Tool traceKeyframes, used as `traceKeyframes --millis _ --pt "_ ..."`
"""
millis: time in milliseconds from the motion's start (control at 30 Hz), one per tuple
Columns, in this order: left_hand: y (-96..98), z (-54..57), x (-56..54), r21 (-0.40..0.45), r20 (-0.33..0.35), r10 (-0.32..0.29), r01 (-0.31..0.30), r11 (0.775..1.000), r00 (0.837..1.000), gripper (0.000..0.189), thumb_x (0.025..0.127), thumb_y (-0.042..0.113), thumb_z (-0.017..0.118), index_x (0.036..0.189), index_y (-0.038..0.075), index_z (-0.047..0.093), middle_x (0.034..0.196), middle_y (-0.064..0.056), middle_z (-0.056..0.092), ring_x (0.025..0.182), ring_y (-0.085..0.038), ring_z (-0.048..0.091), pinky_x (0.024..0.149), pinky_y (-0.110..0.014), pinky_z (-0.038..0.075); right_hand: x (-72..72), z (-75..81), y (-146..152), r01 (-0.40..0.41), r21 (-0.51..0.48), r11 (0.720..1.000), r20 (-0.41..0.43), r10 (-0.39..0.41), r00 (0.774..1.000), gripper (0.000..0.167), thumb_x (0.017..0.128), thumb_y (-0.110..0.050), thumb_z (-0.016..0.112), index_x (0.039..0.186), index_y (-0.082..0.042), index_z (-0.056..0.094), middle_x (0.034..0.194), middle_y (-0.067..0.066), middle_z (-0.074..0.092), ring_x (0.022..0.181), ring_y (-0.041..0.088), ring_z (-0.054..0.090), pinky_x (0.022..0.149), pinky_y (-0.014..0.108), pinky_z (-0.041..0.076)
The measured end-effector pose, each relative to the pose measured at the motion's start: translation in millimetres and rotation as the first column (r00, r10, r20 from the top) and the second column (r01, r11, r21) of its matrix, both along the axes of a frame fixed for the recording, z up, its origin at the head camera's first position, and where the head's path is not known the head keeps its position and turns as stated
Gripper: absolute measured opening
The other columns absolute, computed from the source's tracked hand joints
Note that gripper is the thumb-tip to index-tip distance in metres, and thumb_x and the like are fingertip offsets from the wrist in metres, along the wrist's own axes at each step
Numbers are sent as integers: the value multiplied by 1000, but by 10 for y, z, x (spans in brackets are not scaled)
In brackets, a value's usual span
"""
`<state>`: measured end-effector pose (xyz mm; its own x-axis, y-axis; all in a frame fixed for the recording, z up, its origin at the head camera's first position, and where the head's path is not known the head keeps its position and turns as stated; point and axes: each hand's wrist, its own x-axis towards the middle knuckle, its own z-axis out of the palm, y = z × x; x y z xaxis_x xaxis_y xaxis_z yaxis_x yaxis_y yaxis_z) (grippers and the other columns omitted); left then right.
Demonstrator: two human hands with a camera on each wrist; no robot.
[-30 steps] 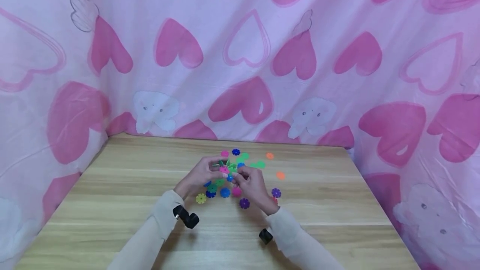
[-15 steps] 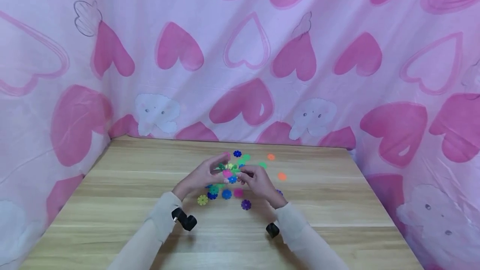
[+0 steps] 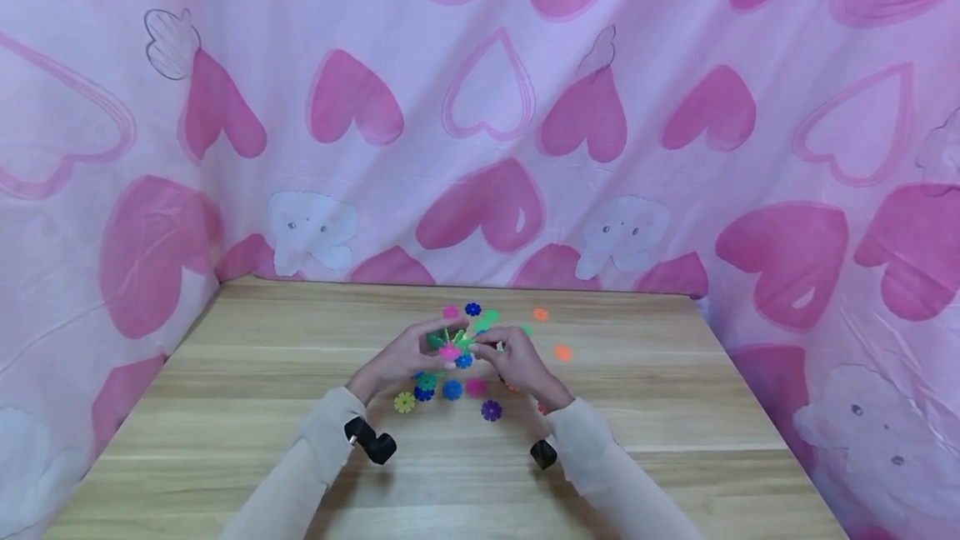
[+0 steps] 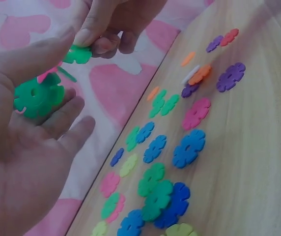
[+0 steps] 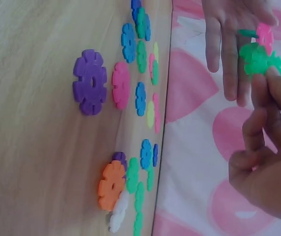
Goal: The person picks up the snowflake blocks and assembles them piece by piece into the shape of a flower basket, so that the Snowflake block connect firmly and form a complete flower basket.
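Pinching a bright green flower-shaped disc (image 4: 78, 55) between thumb and forefinger, a person's right hand (image 3: 521, 361) meets the left hand (image 3: 405, 352) above a wooden table (image 3: 652, 407). The disc belongs to a small cluster (image 5: 258, 60) of green and pink pieces, raised off the tabletop between the two hands. A dark green disc (image 4: 40, 97) in the cluster faces the left palm, and a pink piece (image 5: 265, 35) sits near the left thumb. The left hand's visible fingers reach out straight and apart, with the cluster in the space between them and the thumb; whether that thumb pinches any part of it cannot be told.

Below, loose discs of the same shape lie scattered across the wood. Nearest the person are a yellow disc (image 3: 404, 402) and a purple disc (image 3: 491, 411), with a blue disc (image 3: 452, 390) and a pink disc (image 3: 476, 387) just behind and between them. A teal disc (image 4: 157, 200) overlaps a dark blue disc (image 4: 180, 204), while an orange disc (image 5: 112, 186) touches a white disc (image 5: 119, 212). Pale sleeves (image 3: 318, 444) cover both arms, and a black device (image 3: 371, 442) shows at the left wrist. Behind the table hangs a pink curtain (image 3: 420, 165) printed with hearts and pale cartoon animals.
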<state>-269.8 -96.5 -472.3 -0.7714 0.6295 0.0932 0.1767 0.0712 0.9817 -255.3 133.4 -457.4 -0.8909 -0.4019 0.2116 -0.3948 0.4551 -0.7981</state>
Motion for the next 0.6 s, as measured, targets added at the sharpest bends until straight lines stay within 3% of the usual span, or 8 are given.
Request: traceKeyframes --millis 167,333,433,533,600 --pt "23 12 15 -39 -3 108 -108 993 994 65 88 15 77 147 17 50 151 -9 48 113 -22 50 78 -23 52 -13 54 -21 60 7 998 -22 -60 998 14 95 -12 67 99 -6 79 91 14 75 73 11 60 58 20 49" --pt "20 11 18 -66 1 200 -199 978 980 66 86 13 79 146 18 52 153 -10 47 122 -24 50 95 -33 51 -201 138 144 190 4 982 33 -190 981 17 96 -15 66 107 -7 77 97 12 76 76 13 65 61 24 54" --pt "12 2 17 -69 14 230 -229 971 973 64 86 7 77 144 18 54 152 -8 48 130 -26 47 107 -41 47 -389 97 309 278 86 957 41 -282 959 20 95 -11 67 112 -3 74 99 12 75 84 19 67 70 30 58" --pt "14 -3 20 -67 34 242 -239 969 970 61 86 4 76 142 19 56 149 -5 52 130 -26 47 107 -40 47 -555 -23 456 287 228 930 53 -306 950 27 94 -5 66 120 2 68 111 18 71 100 29 66 83 40 58" --pt "23 -1 24 -61 40 236 -233 971 971 61 86 3 75 142 18 56 147 -6 54 129 -26 48 104 -35 48 -625 -117 525 269 291 918 104 -310 945 32 94 -2 63 126 3 63 122 21 66 112 34 62 94 47 55"
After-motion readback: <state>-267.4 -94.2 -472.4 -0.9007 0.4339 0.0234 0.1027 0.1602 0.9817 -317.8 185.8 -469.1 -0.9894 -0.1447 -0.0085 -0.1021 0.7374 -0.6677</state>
